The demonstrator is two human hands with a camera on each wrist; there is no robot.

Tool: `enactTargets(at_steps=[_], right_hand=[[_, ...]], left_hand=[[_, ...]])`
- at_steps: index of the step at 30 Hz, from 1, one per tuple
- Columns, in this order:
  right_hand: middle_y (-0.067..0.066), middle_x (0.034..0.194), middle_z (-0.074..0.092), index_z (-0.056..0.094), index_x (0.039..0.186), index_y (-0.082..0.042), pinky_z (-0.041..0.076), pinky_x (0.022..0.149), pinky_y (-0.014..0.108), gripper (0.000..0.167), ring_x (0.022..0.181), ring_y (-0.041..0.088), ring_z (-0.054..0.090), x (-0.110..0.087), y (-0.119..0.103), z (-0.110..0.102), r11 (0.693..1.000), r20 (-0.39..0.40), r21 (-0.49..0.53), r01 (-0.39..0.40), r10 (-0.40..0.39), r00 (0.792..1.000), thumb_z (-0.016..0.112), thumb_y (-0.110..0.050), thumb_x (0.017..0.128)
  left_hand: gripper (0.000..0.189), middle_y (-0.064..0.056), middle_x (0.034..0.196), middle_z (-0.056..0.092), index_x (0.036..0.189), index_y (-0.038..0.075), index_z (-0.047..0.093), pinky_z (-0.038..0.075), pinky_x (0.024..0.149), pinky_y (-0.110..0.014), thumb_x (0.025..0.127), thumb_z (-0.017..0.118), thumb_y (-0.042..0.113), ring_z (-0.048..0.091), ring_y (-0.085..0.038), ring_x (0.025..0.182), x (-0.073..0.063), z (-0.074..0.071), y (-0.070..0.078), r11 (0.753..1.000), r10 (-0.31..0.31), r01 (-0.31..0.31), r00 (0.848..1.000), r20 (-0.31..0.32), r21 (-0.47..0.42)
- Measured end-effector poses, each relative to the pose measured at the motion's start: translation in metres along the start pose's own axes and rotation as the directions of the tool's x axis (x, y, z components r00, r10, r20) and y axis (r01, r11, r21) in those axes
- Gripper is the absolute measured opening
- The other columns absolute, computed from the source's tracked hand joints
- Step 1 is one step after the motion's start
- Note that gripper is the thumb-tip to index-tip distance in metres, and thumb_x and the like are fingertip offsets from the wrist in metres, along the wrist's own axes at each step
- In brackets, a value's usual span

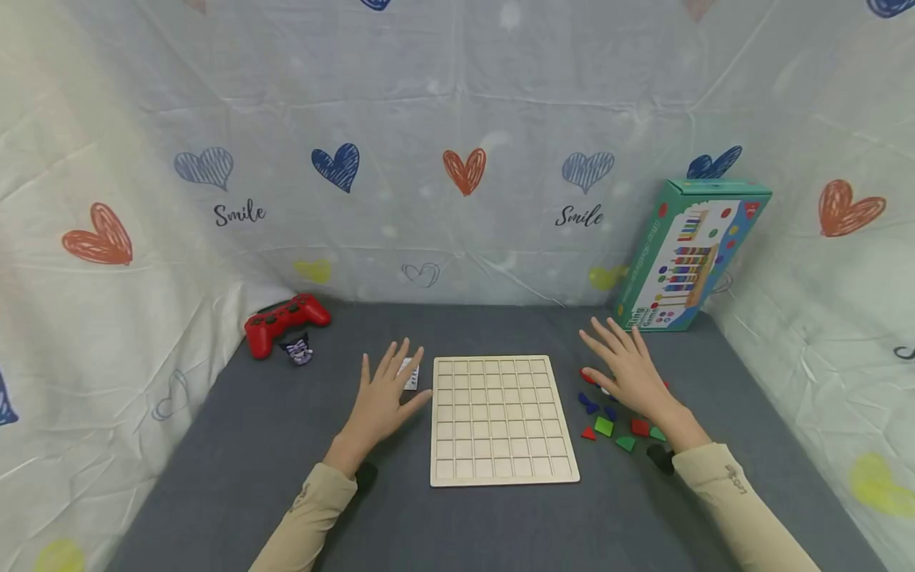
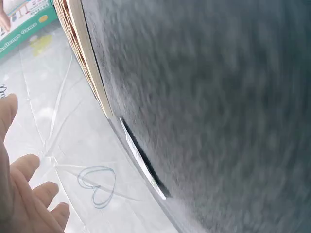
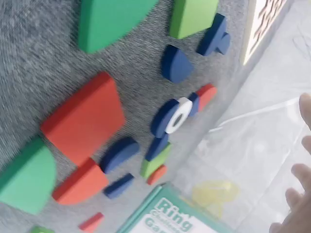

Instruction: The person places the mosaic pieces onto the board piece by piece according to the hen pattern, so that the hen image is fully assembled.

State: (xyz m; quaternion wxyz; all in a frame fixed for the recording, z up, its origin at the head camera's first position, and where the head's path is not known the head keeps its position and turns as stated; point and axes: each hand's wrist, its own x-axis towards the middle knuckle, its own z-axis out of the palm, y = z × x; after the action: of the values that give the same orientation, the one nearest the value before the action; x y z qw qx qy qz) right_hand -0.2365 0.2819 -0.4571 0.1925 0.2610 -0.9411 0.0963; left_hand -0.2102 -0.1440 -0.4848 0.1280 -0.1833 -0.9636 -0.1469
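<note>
A pale wooden board [image 1: 500, 421] with a grid of square recesses lies flat on the dark table. To its left my left hand [image 1: 382, 401] hovers with fingers spread, beside a small white printed card [image 1: 411, 375]. My right hand [image 1: 629, 377] is held over the loose coloured pieces at the board's right, fingers straight and holding nothing. Among those pieces are a red block [image 3: 87, 119], a green rounded piece [image 3: 29, 177], a light green block [image 1: 604, 427], a white ring [image 3: 179, 115] and several small blue pieces. In the head view the right hand hides part of the pile.
A green game box [image 1: 693, 254] leans on the curtain at the back right. A red game controller [image 1: 286, 322] and a small dark figure [image 1: 298, 349] lie at the back left. A white curtain [image 1: 400, 222] printed with hearts encloses the table [image 1: 400, 524].
</note>
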Motion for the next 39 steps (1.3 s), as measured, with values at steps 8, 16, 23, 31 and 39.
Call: enactTargets(at_steps=[8,16,23,31,39], right_hand=[[0.016,0.141,0.040,0.055,0.130,-0.012,0.010,0.106,0.059,0.053,0.133,0.038,0.027,-0.011,0.005,0.007,0.997,0.028,0.069,-0.026,0.024,0.999,0.070,-0.027,0.082],[0.015,0.133,0.048,0.060,0.125,-0.014,0.020,0.098,0.061,0.045,0.123,0.039,0.037,-0.020,0.003,0.008,0.991,0.078,0.120,-0.064,0.055,0.995,0.070,-0.026,0.083],[0.013,0.127,0.051,0.062,0.122,-0.015,0.021,0.096,0.061,0.040,0.118,0.037,0.040,-0.031,0.001,0.008,0.979,0.150,0.167,-0.116,0.091,0.985,0.068,-0.028,0.084],[0.009,0.115,0.056,0.067,0.115,-0.016,0.030,0.079,0.045,0.036,0.102,0.029,0.047,-0.046,-0.004,0.007,0.967,0.153,0.218,-0.131,0.099,0.983,0.071,-0.026,0.081],[0.003,0.112,0.057,0.068,0.113,-0.019,0.027,0.074,0.038,0.034,0.096,0.022,0.047,-0.057,-0.010,0.008,0.963,0.167,0.237,-0.128,0.089,0.982,0.072,-0.028,0.080]], left_hand=[[0.076,-0.003,0.155,0.015,0.149,0.022,0.022,-0.004,0.108,-0.057,0.088,0.052,0.056,0.007,-0.021,0.143,-0.008,0.006,0.011,0.999,-0.001,0.004,0.999,0.054,-0.041],[0.076,-0.007,0.154,0.018,0.149,0.021,0.021,0.010,0.106,-0.061,0.089,0.049,0.057,0.015,-0.027,0.142,-0.014,0.006,0.019,0.998,0.023,-0.017,0.995,0.095,-0.065],[0.076,-0.009,0.153,0.020,0.147,0.015,0.027,0.012,0.105,-0.061,0.088,0.051,0.055,0.018,-0.031,0.140,-0.018,0.007,0.026,0.989,0.035,-0.013,0.989,0.146,-0.149],[0.078,-0.010,0.154,0.018,0.147,0.012,0.026,0.009,0.107,-0.060,0.088,0.052,0.055,0.016,-0.030,0.141,-0.023,0.010,0.027,0.978,0.044,0.001,0.976,0.214,-0.207],[0.080,-0.011,0.154,0.017,0.147,0.011,0.026,0.009,0.107,-0.059,0.087,0.052,0.057,0.017,-0.028,0.141,-0.027,0.011,0.027,0.972,0.014,0.058,0.952,0.304,-0.228]])
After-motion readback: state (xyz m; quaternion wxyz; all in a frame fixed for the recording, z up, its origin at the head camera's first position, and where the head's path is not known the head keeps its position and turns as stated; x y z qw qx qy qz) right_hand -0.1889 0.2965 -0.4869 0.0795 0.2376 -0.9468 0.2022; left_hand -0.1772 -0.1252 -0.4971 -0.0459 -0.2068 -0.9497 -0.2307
